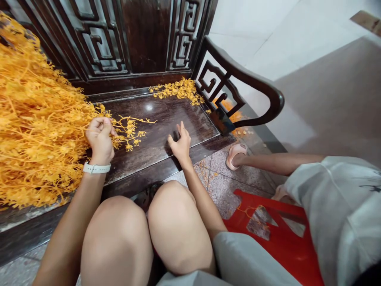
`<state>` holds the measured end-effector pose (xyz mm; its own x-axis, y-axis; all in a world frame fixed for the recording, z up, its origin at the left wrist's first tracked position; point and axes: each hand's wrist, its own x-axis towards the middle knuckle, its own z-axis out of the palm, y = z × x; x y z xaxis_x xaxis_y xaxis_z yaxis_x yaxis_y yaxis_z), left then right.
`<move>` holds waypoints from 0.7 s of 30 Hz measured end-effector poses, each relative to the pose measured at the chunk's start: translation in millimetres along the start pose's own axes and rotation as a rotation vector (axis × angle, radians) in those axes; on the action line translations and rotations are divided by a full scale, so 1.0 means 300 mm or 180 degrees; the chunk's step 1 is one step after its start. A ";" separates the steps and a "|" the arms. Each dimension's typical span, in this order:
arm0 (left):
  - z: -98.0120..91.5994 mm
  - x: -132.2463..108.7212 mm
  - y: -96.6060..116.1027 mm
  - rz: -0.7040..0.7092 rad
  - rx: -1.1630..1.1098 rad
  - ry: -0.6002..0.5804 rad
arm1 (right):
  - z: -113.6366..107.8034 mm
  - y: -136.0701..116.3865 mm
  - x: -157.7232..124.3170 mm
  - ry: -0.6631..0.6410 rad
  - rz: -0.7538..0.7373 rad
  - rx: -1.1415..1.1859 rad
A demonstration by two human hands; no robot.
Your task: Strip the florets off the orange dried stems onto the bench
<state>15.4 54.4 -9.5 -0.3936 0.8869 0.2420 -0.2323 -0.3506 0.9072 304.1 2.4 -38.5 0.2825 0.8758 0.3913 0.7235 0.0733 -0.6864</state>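
Note:
My left hand [100, 137], with a white watch on the wrist, is closed on the stem of an orange plastic sprig [131, 131]. The sprig reaches right across the dark wooden bench seat [166, 115]. A big heap of orange sprigs [35, 119] lies just left of that hand. My right hand [180, 143] rests near the front edge of the seat with its fingers apart and nothing in them. My bare knees are below the bench.
A small pile of orange bits [178, 89] lies at the back right corner of the seat by the curved armrest [247, 79]. Another person in a white shirt [336, 206] sits at my right, a leg stretched out in a pink slipper [235, 153]. A red stool [279, 234] stands on the floor.

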 end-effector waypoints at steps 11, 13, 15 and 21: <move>0.069 -0.165 0.041 0.1003 0.2270 -0.1494 | -0.042 -0.067 -0.030 -0.1126 -0.1229 0.0922; 0.065 -0.174 0.036 0.1117 0.2586 -0.1838 | -0.038 -0.072 -0.032 -0.1172 -0.1104 0.0895; 0.059 -0.169 0.024 0.1131 0.2795 -0.2078 | -0.032 -0.072 -0.031 -0.1112 -0.0945 0.0898; 0.053 -0.150 0.020 0.1101 0.3102 -0.1990 | -0.014 -0.059 -0.014 -0.0813 -0.0399 0.0980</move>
<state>45.8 17.2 -9.4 0.2584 0.8777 0.4036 0.6745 -0.4630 0.5750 292.9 -4.6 -25.5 0.0110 0.9384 0.3455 0.5093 0.2921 -0.8095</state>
